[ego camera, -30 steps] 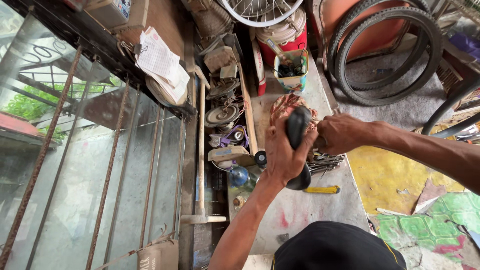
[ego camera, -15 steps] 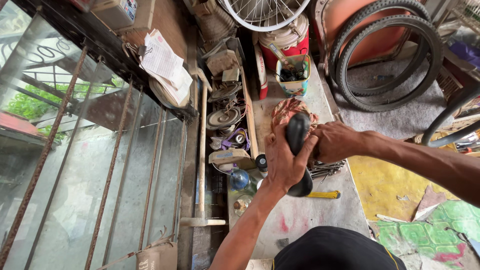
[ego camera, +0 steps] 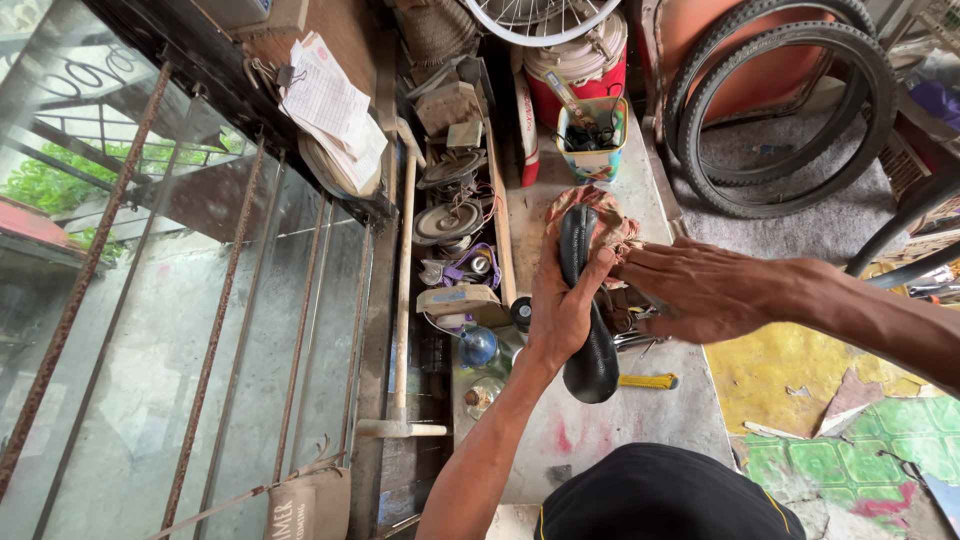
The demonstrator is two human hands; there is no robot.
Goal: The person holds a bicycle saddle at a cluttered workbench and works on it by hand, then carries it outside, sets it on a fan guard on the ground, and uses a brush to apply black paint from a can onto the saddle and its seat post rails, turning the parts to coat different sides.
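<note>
The left hand (ego camera: 560,315) is wrapped around a black bicycle saddle (ego camera: 585,300), fingers curled over its narrow upper part, gripping it firmly above the bench (ego camera: 640,420). The saddle runs lengthwise away from the person, its broad rear end nearest the body and its nose pointing toward a reddish rag (ego camera: 610,215) that lies just beyond it. The right hand (ego camera: 700,290) lies flat and spread wide just right of the saddle, fingertips reaching toward the saddle's side; whether they touch it cannot be told. It holds nothing.

Right of the saddle's rear end, a yellow tool (ego camera: 648,381) lies on the bench. Left of the saddle, a cluttered tray (ego camera: 455,225) holds round metal parts and small boxes, and a long wooden handle (ego camera: 403,300) runs alongside it. Beyond the rag stands a small tub (ego camera: 590,160) full of odds and ends, with a red drum (ego camera: 580,85) behind it. Far right of the saddle, 2 tyres (ego camera: 790,110) lean by the wall. Papers (ego camera: 330,105) hang far left of the rag.
</note>
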